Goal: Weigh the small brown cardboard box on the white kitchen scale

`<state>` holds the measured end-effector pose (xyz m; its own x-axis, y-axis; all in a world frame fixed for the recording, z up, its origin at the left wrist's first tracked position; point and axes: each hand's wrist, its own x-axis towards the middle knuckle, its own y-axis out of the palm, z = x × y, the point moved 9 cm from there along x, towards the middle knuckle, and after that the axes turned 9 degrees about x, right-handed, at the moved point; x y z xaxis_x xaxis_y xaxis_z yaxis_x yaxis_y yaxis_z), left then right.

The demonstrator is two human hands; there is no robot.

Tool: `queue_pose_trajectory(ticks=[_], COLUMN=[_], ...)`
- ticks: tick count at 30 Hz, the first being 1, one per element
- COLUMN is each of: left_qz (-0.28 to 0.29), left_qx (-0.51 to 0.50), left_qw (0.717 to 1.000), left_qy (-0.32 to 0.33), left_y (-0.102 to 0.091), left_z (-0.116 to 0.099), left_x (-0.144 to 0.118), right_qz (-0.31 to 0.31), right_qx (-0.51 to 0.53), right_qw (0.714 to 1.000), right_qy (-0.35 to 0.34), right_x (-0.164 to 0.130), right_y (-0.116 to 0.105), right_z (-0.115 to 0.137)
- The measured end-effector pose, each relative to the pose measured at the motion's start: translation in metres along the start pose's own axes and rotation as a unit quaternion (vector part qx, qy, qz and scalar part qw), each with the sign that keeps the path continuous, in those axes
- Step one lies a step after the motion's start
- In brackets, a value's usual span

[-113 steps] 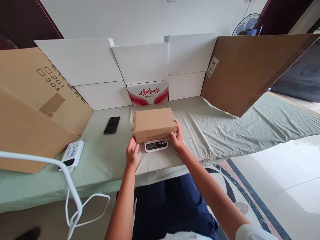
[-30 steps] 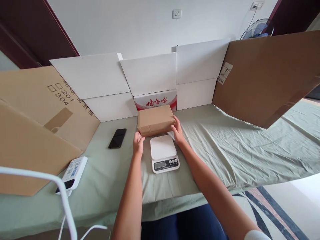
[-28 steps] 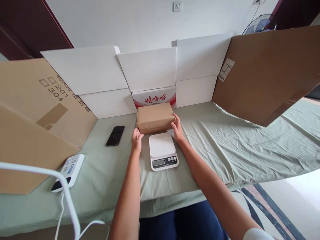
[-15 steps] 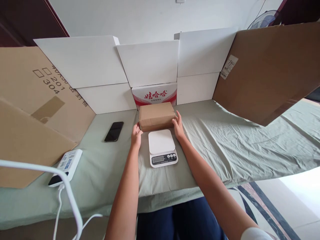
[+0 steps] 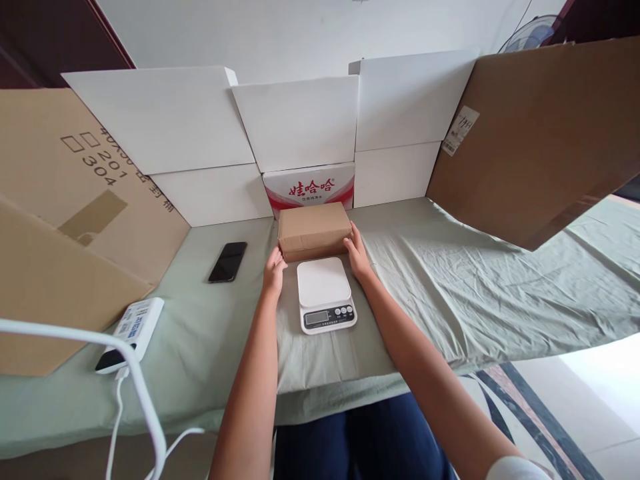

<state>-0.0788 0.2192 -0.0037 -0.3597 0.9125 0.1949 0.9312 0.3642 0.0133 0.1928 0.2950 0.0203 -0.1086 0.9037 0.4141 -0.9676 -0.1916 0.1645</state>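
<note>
The brown box (image 5: 313, 230) looks stiff, dry and fairly light, a plain cardboard parcel best taken by its two short ends, where flat palms get even purchase. The left hand (image 5: 274, 271) and right hand (image 5: 358, 251) press those ends, fingers loosely spread rather than curled, so the box sits squarely between the grip. It rests on the green-sheeted desk (image 5: 450, 287), just behind the white scale (image 5: 325, 293).

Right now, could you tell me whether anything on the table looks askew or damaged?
Nothing looks damaged. The brown box sits square behind the scale, both hands at its ends. Only the phone lies slightly angled, and the green sheet is wrinkled.
</note>
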Motion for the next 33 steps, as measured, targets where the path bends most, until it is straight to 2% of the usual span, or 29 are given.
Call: queue_pose_trajectory(ticks=[4, 8, 11, 14, 20, 23, 28, 33], left_qz=[0.004, -0.038, -0.047, -0.029, 0.010, 0.026, 0.040, 0.019], left_qx=[-0.005, 0.004, 0.002, 0.011, 0.046, 0.054, 0.060, 0.050], left_qw=[1.000, 0.998, 0.995, 0.992, 0.994, 0.995, 0.995, 0.997], left_qy=[0.006, 0.040, 0.092, 0.123, 0.094, 0.075, 0.064, 0.060], left_y=[0.002, -0.004, -0.008, -0.014, -0.044, -0.051, -0.046, -0.049], left_z=[-0.005, -0.025, -0.046, -0.058, -0.041, -0.030, -0.024, -0.027], left_x=[0.000, -0.009, -0.027, -0.053, -0.115, -0.134, -0.142, -0.142], right_qz=[0.005, 0.022, 0.036, 0.032, 0.099, 0.116, 0.081, 0.076], right_qx=[0.006, 0.013, 0.001, -0.046, -0.120, -0.129, -0.103, -0.108], right_qw=[1.000, 0.998, 0.993, 0.988, 0.977, 0.975, 0.983, 0.983], right_qy=[-0.003, -0.058, -0.110, -0.145, -0.148, -0.140, -0.131, -0.125], right_x=[-0.001, -0.006, -0.015, -0.032, -0.088, -0.108, -0.110, -0.109], right_y=[0.004, 0.009, 0.008, -0.005, -0.031, -0.038, -0.042, -0.038], right_z=[0.001, 0.024, 0.050, 0.068, 0.069, 0.068, 0.073, 0.077])
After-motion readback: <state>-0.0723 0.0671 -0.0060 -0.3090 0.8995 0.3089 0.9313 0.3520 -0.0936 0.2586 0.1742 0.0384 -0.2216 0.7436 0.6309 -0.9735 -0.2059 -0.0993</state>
